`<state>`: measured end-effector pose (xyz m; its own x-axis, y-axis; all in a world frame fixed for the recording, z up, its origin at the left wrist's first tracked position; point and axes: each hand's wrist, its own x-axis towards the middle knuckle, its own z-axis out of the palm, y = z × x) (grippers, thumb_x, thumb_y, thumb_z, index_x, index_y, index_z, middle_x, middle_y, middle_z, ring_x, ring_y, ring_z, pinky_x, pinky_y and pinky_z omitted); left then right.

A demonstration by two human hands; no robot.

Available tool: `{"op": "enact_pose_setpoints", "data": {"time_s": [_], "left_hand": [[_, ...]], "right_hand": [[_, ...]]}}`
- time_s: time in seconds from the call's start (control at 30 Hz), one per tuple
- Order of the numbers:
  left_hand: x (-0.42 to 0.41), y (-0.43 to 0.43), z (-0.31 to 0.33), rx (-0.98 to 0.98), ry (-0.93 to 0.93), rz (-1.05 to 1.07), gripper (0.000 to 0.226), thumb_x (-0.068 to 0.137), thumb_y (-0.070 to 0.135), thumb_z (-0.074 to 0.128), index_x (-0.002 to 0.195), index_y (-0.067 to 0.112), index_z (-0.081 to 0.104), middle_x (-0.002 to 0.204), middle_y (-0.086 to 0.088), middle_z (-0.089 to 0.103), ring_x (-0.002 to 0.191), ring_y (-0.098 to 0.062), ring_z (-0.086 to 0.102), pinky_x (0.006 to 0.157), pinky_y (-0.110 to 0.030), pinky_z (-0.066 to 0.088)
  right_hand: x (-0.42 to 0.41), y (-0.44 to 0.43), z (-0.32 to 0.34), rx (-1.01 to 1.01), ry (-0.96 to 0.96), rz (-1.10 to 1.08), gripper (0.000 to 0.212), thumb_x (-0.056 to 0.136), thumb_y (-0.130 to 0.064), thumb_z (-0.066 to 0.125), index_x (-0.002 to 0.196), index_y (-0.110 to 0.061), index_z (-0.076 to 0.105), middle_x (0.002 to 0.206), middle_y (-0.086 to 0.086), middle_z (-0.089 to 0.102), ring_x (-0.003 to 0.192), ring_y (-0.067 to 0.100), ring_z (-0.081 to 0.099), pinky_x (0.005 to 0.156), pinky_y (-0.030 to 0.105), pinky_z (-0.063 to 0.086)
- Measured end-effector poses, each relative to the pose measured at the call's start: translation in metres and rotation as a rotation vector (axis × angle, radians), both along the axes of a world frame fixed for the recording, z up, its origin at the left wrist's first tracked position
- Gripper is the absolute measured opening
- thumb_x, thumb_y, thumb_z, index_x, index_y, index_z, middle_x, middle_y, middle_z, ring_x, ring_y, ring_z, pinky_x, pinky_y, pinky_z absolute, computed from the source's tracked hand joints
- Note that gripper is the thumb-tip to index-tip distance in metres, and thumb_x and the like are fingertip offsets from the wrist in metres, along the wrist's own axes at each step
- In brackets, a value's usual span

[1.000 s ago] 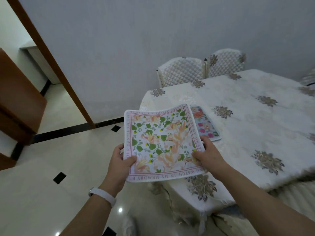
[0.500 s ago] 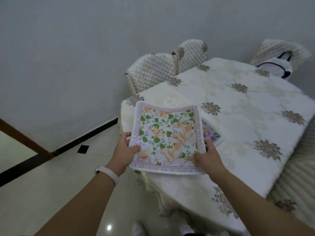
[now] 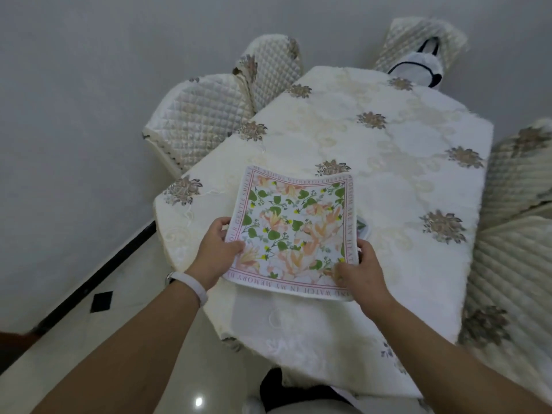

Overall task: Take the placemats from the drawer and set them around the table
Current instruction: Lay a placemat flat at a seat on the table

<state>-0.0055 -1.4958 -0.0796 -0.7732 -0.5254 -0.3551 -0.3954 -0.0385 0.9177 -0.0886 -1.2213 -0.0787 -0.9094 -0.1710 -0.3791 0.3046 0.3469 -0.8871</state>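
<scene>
A square floral placemat (image 3: 294,228) with green leaves, peach flowers and a pink lettered border hangs just above the near end of the table (image 3: 403,162), its far edge curled up. My left hand (image 3: 216,253) grips its left edge and my right hand (image 3: 360,271) grips its near right corner. A second placemat (image 3: 363,230) lies on the cream tablecloth underneath; only a small corner of it shows past the right edge of the held one.
Quilted cream chairs stand at the table's left side (image 3: 197,121), far end (image 3: 418,40) and right side (image 3: 519,180). A white bag with black handles (image 3: 418,67) sits on the far chair. A grey wall is on the left, tiled floor (image 3: 89,330) below.
I have stepped closer and turned right. The held placemat moved further over the table and now covers almost all of the second placemat.
</scene>
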Motion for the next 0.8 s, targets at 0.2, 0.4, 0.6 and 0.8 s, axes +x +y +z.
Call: {"op": "enact_pose_setpoints", "data": {"time_s": [0.2, 0.4, 0.6, 0.8], "left_hand": [[-0.057, -0.016, -0.012, -0.072, -0.097, -0.077, 0.042, 0.088, -0.002, 0.063, 0.119, 0.023, 0.051, 0.102, -0.002, 0.071, 0.081, -0.02, 0.072, 0.058, -0.032, 0.057], [-0.092, -0.018, -0.032, -0.091, -0.168, -0.17, 0.042, 0.088, -0.002, 0.063, 0.119, 0.022, 0.051, 0.103, -0.005, 0.07, 0.08, -0.018, 0.071, 0.055, -0.027, 0.056], [-0.108, -0.024, -0.053, -0.224, -0.245, -0.3, 0.036, 0.09, 0.001, 0.06, 0.117, 0.021, 0.049, 0.103, -0.004, 0.065, 0.076, -0.014, 0.067, 0.044, -0.016, 0.05], [-0.113, -0.041, -0.068, -0.346, -0.277, -0.382, 0.037, 0.087, 0.015, 0.07, 0.121, 0.018, 0.054, 0.098, 0.0, 0.066, 0.08, -0.014, 0.066, 0.059, -0.024, 0.051]], "right_hand": [[-0.026, -0.015, -0.029, 0.013, -0.054, -0.045, 0.055, 0.084, 0.004, 0.059, 0.123, -0.031, 0.042, 0.106, -0.014, 0.062, 0.093, 0.009, 0.065, 0.07, 0.031, 0.057], [-0.034, -0.013, -0.047, 0.073, -0.1, -0.109, 0.051, 0.083, 0.001, 0.061, 0.123, -0.026, 0.042, 0.106, -0.012, 0.061, 0.091, 0.009, 0.064, 0.072, 0.034, 0.058], [-0.012, -0.006, -0.073, 0.162, -0.199, -0.088, 0.044, 0.083, 0.0, 0.065, 0.114, -0.021, 0.041, 0.1, -0.009, 0.059, 0.084, 0.001, 0.059, 0.064, 0.024, 0.052], [-0.002, -0.016, -0.077, 0.204, -0.237, -0.161, 0.043, 0.086, -0.001, 0.064, 0.114, -0.021, 0.038, 0.094, -0.013, 0.057, 0.075, -0.001, 0.059, 0.05, 0.013, 0.046]]}}
